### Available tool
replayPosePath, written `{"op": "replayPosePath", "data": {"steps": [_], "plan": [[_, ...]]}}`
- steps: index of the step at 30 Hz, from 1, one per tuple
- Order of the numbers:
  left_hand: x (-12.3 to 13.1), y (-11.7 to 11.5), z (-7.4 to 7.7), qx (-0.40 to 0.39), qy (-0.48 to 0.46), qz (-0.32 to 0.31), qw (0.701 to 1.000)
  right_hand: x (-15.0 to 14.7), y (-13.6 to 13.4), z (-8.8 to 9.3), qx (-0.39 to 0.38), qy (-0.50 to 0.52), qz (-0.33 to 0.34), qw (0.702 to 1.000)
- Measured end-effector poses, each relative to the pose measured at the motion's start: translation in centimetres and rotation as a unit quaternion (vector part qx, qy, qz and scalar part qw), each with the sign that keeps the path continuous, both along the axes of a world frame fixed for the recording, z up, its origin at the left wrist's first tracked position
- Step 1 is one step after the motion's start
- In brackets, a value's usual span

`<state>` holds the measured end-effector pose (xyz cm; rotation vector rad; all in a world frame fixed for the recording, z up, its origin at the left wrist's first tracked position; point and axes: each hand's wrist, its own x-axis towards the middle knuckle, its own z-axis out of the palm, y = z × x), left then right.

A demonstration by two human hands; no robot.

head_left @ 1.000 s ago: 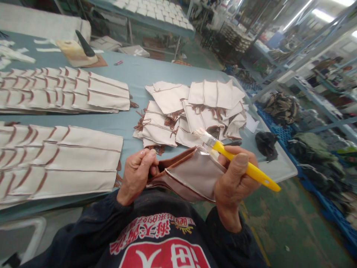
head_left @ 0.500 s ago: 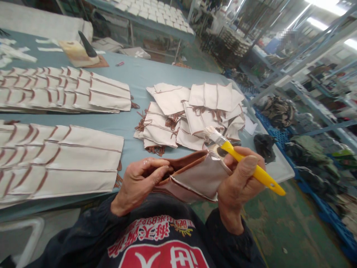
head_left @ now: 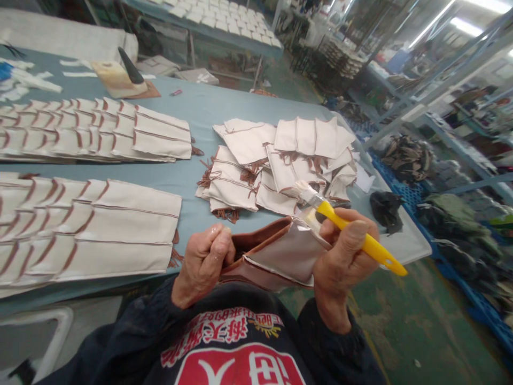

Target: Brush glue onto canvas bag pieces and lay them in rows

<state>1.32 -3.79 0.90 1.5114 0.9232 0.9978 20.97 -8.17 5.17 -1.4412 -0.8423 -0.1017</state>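
My left hand (head_left: 204, 264) is curled shut on the left end of a folded brown and cream fabric piece (head_left: 276, 254) held in front of my chest. My right hand (head_left: 342, 256) grips the right end of the same piece and also pinches a yellow-handled brush (head_left: 352, 230), whose white bristles point up and left over the table. The piece's brown edge faces away from me.
On the blue table (head_left: 200, 112) lie two long rows of overlapped cream pieces (head_left: 92, 230) at left and a loose heap of them (head_left: 280, 155) straight ahead. A black cone on a pad (head_left: 128, 67) stands far back. Shelving and piled goods (head_left: 404, 155) fill the right.
My left fingers stretched out along the piece half a second ago and have now curled back into a grip on its end. The brush and right hand have hardly moved.
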Motion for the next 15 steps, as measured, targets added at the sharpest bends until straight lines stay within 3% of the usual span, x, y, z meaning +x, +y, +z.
{"op": "replayPosePath", "data": {"steps": [6,11,15], "plan": [[0.4,-0.1,-1.2,-0.076,-0.067,0.044,0.994,-0.1,-0.4,0.2,-0.001,0.008,-0.008,1.000],[0.3,-0.2,-1.1,-0.174,-0.095,-0.028,0.980,0.4,-0.8,0.1,0.005,0.013,-0.012,1.000],[0.1,-0.3,-0.6,-0.160,-0.110,-0.046,0.980,0.6,-0.9,0.1,0.006,0.017,-0.016,1.000]]}}
